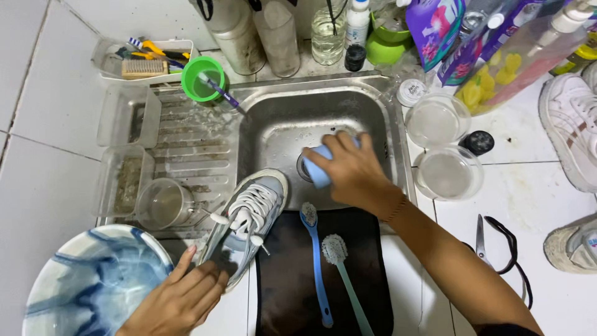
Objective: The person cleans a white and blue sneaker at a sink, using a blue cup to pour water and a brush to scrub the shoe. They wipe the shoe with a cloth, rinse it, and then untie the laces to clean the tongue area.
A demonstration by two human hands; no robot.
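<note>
Right hand: the right hand (348,171) reaches into the steel sink (273,118), fingers wrapped around a pale blue cup (317,168) that it holds over the drain.
Left hand: the left hand (180,298) lies at the near left with fingers spread fairly wide, the fingertips touching the heel end of a grey sneaker (249,218); it grips nothing.
Sneaker: it lies slantwise across the near-left corner of the sink, toe pointing far and right, white laces loose, just left of the right hand and apart from it.
Mat: a dark mat (323,280) lies in front of the sink, near the middle.
Brushes: a blue brush (315,267) and a pale green brush (345,280) lie side by side on the mat, between the two arms.
Basin: a blue and white basin (87,286) sits at the near left, just beside the left hand.
Scissors: black-handled scissors (497,246) lie on the white counter, to the right of the right forearm.
</note>
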